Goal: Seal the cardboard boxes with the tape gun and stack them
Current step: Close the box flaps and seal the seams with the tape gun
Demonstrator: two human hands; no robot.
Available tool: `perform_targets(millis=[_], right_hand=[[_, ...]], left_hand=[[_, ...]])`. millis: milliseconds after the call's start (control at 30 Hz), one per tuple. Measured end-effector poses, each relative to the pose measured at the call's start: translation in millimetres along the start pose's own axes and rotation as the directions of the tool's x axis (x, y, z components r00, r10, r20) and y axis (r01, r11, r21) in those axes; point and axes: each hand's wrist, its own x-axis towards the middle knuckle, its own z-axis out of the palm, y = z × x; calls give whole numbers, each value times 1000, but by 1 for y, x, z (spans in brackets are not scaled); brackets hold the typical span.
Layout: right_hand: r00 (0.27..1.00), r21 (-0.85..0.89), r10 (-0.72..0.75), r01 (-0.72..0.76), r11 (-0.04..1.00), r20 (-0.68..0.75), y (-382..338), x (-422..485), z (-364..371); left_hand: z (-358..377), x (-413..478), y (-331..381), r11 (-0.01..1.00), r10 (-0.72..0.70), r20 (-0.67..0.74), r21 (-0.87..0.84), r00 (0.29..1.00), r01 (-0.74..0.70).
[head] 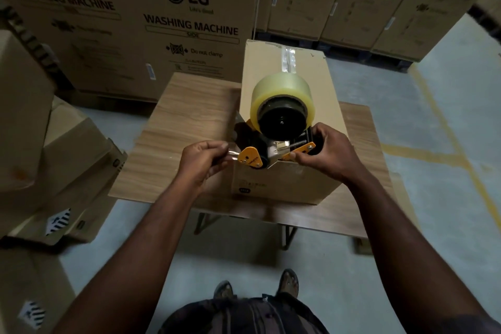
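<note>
Both hands meet at the near edge of the box (306,84), which stands on the table (184,106) with tape along its top seam. My right hand (329,153) grips the tape gun (271,144) by its handle — my left hand (202,161) pinches the loose tape end (230,156), arms stretched forward.

The right hand (329,152) hides the handle of the black-and-orange tape gun (250,156). Front print on the brown cardboard box (284,184) is illegible.

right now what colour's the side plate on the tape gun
Orange side plate on a black tape gun; head view.
</note>
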Motion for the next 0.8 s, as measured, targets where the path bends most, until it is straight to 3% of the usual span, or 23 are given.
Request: perform_targets(millis=[333, 533, 600, 733, 800], right_hand=[[1000, -49, -27, 27, 998, 4, 18, 6, -10], [998, -175, -43, 49, 983, 39, 21, 7, -6], [998, -222, -33, 45, 974, 53, 24, 9, -5], [998, -264, -27, 42, 964, 57, 25, 9, -3], [998, -274, -30, 45, 961, 58, 25, 9, -3]], left_hand=[[-3, 19, -26, 998, 39, -23, 49, 999, -38], [11, 26, -46, 994, 52, -79, 101, 995, -44], [20, 26, -52, 998, -10, -73, 59, 997, 15], [22, 23, -69, 942, -263, -12, -218, 965, 254], [21, 23, -74, 929, -312, -29, -222, 950, 298]])
